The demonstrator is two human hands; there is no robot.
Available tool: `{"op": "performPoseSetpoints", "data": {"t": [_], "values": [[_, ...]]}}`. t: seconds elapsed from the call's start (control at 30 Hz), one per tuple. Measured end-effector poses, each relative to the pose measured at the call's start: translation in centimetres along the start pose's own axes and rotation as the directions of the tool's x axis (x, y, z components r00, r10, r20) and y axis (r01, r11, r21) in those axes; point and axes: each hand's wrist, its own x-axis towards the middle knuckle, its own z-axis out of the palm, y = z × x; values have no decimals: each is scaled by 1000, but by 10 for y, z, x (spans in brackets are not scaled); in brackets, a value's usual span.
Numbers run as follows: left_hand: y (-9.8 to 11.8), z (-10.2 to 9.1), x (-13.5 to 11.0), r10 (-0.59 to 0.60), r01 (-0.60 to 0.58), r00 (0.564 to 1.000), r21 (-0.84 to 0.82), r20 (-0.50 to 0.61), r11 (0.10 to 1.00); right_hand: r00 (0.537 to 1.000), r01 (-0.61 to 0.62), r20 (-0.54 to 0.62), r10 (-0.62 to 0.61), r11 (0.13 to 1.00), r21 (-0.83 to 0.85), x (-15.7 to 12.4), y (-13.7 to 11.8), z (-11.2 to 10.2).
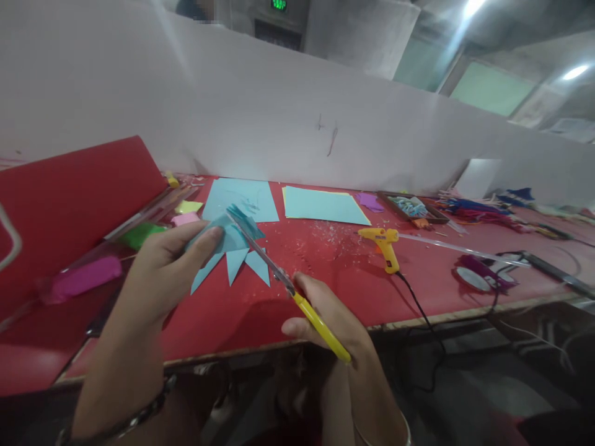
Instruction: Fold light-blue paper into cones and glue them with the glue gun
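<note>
My left hand (162, 263) pinches a folded light-blue paper piece (235, 248) with pointed tips hanging down, held above the red table (288, 285). My right hand (325, 316) grips yellow-handled scissors (288, 282). Their blades reach up and left into the blue paper, cutting along its upper fold. Both hands hover over the table's near edge.
Two light-blue sheets (320, 205) lie flat at the back by a white partition wall. A yellow glue gun (383, 244) with a black cord stands to the right. Coloured paper scraps (186, 214), a pink roll (86, 279), a tray of bits (411, 207) and tape lie around.
</note>
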Motion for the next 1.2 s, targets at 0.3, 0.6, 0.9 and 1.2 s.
{"op": "performPoseSetpoints", "data": {"t": [0.3, 0.6, 0.9, 1.2], "values": [[2, 1, 1, -34, -2, 980, 183, 194, 983, 998, -28, -48, 28, 1000, -1, 3, -2, 3], [11, 7, 5, -51, -11, 980, 311, 191, 950, 998, -56, -41, 57, 998, 8, 5, -2, 3], [19, 29, -6, 93, -101, 995, 273, 44, 957, 998, -53, 35, 49, 987, 150, 5, 2, -1], [15, 29, -5, 8, -29, 976, 96, 217, 995, 996, -37, 82, 23, 984, 172, 3, 1, -3]]}}
